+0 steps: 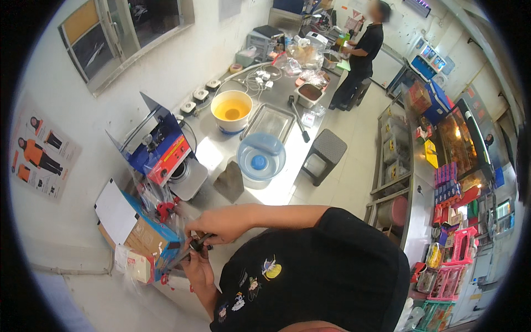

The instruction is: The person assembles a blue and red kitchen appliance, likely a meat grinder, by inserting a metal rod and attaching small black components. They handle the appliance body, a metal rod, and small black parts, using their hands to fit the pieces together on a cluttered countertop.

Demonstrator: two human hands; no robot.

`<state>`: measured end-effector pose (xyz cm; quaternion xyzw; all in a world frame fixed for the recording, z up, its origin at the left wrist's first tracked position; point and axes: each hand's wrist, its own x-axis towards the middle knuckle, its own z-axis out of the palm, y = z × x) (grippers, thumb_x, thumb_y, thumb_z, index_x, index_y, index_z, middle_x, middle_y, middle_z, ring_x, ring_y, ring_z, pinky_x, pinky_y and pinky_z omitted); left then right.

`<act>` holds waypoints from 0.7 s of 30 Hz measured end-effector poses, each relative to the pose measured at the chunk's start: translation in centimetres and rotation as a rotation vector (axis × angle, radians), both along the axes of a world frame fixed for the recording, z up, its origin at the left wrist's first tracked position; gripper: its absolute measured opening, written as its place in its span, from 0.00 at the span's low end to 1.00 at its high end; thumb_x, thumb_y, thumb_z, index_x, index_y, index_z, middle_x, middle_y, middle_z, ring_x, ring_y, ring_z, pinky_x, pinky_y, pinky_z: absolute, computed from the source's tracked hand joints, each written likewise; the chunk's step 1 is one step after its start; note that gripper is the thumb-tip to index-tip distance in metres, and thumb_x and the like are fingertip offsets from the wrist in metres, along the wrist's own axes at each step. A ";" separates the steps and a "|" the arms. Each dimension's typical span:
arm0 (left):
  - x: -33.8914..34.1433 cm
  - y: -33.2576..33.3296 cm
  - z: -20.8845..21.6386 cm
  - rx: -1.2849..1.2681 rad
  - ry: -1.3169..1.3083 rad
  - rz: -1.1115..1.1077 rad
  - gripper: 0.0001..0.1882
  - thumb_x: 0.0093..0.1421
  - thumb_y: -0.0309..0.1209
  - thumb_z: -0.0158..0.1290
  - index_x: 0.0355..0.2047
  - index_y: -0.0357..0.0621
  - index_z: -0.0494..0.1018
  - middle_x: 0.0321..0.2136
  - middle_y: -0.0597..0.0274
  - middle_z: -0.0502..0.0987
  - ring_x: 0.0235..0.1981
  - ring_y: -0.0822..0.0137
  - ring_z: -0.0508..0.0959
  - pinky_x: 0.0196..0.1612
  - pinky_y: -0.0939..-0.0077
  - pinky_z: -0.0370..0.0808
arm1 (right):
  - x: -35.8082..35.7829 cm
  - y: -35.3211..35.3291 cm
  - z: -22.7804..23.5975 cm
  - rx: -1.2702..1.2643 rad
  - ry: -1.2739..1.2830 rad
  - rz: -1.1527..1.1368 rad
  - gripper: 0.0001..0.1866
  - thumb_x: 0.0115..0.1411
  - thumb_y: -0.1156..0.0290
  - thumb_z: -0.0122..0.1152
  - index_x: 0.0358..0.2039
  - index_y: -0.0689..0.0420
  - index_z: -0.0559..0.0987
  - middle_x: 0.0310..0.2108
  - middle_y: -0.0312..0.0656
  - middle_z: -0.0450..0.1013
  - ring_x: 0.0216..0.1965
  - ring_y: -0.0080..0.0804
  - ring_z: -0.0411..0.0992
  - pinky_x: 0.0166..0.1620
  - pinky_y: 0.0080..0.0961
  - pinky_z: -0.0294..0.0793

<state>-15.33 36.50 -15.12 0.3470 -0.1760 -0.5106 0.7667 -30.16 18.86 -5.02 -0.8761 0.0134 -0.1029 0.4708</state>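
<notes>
Both hands are together at the near left, beside a blue-sided cardboard box (138, 240). My right hand (217, 226) is closed, its fingers around a dark, slim tool with a black grip (198, 243). Just below, my left hand (198, 268) is closed on the same tool from underneath. A grey, bar-like part runs from it toward the box; my fingers hide much of its shape, so I cannot tell its exact kind. Red-handled things (165, 210) in clear plastic lie just beyond my right hand.
A blue and red machine (171, 160) stands against the wall. Farther along the steel table are a dark cloth (229, 182), a clear blue tub (260, 157), a bucket of yellow liquid (231, 108) and a steel tray (269, 123). A grey stool (326, 152) stands beyond; another person (368, 52) works farther off.
</notes>
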 end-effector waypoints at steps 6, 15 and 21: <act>2.0 1.8 -0.7 0.274 -0.166 0.279 0.25 0.70 0.37 0.57 0.62 0.39 0.68 0.57 0.56 0.72 0.56 0.62 0.75 0.61 0.68 0.76 | -1.2 -1.6 0.2 0.161 -0.010 -0.208 0.22 0.67 0.63 0.64 0.56 0.61 0.71 0.39 0.45 0.78 0.38 0.38 0.78 0.43 0.36 0.78; 4.6 9.1 -0.5 -0.216 0.395 0.426 0.26 0.71 0.31 0.53 0.66 0.35 0.63 0.59 0.46 0.72 0.59 0.54 0.75 0.63 0.68 0.80 | -5.9 -1.3 -24.2 0.018 0.519 -0.536 0.17 0.68 0.62 0.59 0.50 0.63 0.77 0.40 0.52 0.79 0.42 0.49 0.80 0.48 0.40 0.79; 5.7 10.8 -0.4 -0.203 0.445 0.477 0.26 0.71 0.30 0.54 0.65 0.34 0.64 0.55 0.45 0.73 0.55 0.54 0.76 0.61 0.70 0.81 | -5.0 4.7 -30.9 -0.336 0.542 -0.398 0.23 0.61 0.66 0.66 0.56 0.54 0.74 0.53 0.45 0.70 0.55 0.47 0.72 0.52 0.42 0.78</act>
